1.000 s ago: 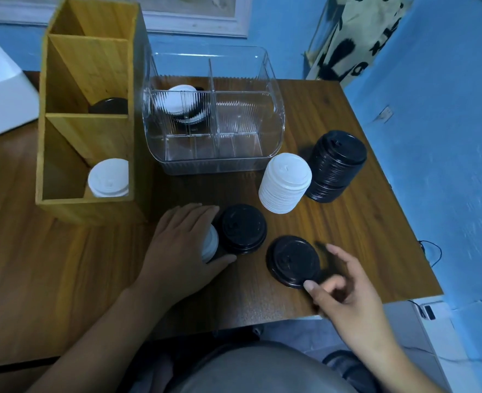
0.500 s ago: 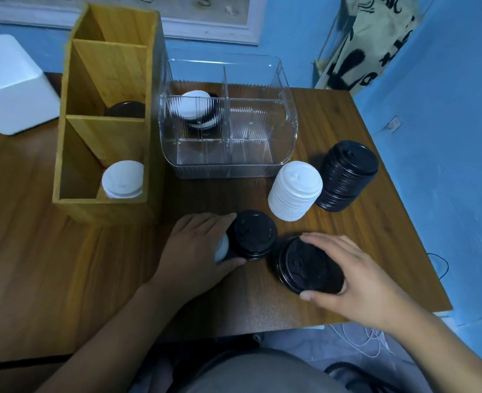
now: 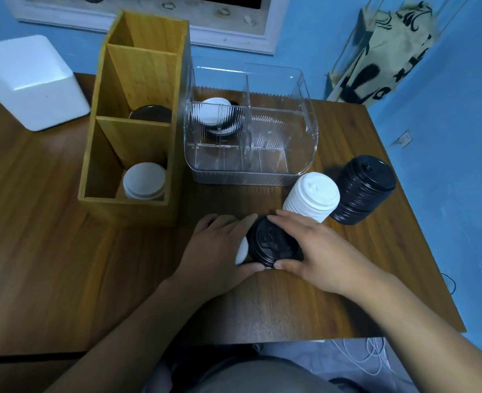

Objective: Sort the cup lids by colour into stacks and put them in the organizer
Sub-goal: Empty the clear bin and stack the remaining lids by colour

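Note:
A small stack of black lids (image 3: 272,242) sits near the table's front, held between both hands. My right hand (image 3: 316,251) grips it from the right, fingers over the top and thumb at the front. My left hand (image 3: 220,248) covers a white lid (image 3: 241,251) and its thumb touches the black stack. A tall white lid stack (image 3: 312,197) and a tall black lid stack (image 3: 364,188) stand behind. The wooden organizer (image 3: 137,120) holds white lids (image 3: 144,181) in front and black lids (image 3: 150,113) in the middle.
A clear plastic divided bin (image 3: 307,129) behind the hands holds white and black lids (image 3: 218,117) in its left part. A white box (image 3: 27,80) sits at the far left. The table's front edge (image 3: 290,340) is close, with cables on the floor.
My right hand carried the loose black lid leftward onto the other black lid beside my left hand. Both hands now close around that black stack. The camera tilted.

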